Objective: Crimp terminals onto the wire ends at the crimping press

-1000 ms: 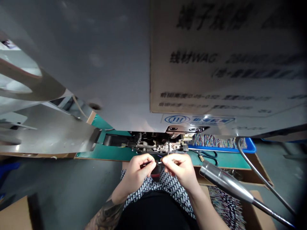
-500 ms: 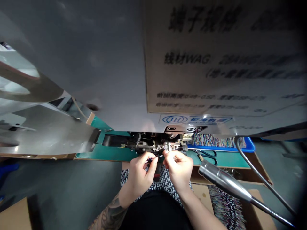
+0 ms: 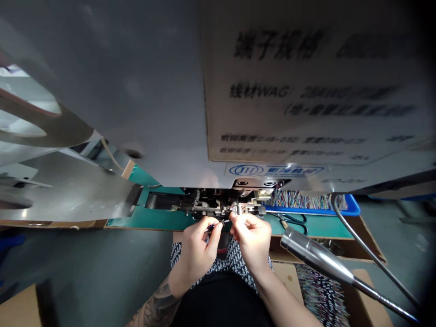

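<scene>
My left hand (image 3: 197, 247) is closed in a pinch, with thin dark wires (image 3: 210, 227) between thumb and fingers. Just to its right, my right hand (image 3: 252, 240) also pinches, its fingertips touching the front of the crimping tooling (image 3: 218, 210). What those fingertips hold is too small and too covered to make out. The tooling is a row of small metal parts beneath the large grey body of the terminal crimping machine (image 3: 153, 113). A narrow gap separates my two hands.
On the green bench top (image 3: 163, 219), black-handled scissors (image 3: 295, 221) lie right of the tooling. Behind them a blue tray (image 3: 354, 206) holds many coloured wires. A metal gooseneck lamp (image 3: 316, 256) reaches in from the right. Sheet metal (image 3: 75, 190) stands at left.
The view has shifted slightly. My right fingertips stay at the tooling, and my left hand keeps its pinch on the wires, having barely moved.
</scene>
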`<action>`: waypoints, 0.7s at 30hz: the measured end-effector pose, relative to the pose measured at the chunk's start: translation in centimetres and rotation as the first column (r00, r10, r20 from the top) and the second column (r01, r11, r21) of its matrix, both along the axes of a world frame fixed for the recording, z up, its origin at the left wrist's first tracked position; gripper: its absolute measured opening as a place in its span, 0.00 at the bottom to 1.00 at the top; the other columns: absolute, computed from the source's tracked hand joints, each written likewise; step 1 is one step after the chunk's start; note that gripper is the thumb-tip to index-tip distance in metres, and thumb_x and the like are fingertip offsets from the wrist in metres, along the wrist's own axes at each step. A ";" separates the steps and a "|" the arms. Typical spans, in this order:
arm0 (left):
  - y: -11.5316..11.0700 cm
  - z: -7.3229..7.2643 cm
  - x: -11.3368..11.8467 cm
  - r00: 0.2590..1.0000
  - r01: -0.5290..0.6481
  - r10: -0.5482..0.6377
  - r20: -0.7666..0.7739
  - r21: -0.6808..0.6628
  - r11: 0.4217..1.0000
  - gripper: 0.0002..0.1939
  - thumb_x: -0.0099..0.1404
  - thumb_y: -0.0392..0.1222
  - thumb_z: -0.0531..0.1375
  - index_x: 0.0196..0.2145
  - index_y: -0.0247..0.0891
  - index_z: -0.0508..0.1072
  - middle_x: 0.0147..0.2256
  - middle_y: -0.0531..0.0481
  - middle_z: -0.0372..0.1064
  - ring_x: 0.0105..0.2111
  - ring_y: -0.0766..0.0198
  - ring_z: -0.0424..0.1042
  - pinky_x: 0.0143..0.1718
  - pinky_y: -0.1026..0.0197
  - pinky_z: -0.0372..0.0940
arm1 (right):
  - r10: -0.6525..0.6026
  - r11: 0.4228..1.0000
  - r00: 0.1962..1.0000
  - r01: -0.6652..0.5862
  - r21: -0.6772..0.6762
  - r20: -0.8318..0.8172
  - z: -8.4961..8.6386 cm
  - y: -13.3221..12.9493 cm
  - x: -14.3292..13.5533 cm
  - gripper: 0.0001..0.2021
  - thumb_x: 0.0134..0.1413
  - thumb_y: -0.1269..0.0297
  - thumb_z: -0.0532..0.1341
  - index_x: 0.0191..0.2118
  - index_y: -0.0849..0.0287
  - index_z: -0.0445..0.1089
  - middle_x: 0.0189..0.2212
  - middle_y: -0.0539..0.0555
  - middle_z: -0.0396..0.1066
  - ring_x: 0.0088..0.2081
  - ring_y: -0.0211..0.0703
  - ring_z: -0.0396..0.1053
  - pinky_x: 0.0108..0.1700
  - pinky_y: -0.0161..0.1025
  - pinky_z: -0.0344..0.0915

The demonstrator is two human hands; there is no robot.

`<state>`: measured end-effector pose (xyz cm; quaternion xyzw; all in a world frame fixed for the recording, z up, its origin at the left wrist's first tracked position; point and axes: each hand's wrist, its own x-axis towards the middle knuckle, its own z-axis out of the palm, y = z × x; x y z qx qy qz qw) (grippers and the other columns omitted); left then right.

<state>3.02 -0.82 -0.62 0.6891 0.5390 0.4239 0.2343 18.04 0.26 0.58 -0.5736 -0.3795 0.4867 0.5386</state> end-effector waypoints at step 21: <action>-0.6 0.0 -2.9 0.393 0.563 0.026 0.919 -0.263 0.784 0.10 0.69 0.44 0.71 0.36 0.35 0.78 0.34 0.49 0.68 0.31 0.67 0.66 0.32 0.65 0.62 | 0.538 0.843 0.841 -0.535 0.050 -0.061 -1.8 -2.0 2.6 0.14 0.67 0.54 0.68 0.36 0.60 0.82 0.21 0.49 0.71 0.21 0.35 0.61 0.24 0.34 0.55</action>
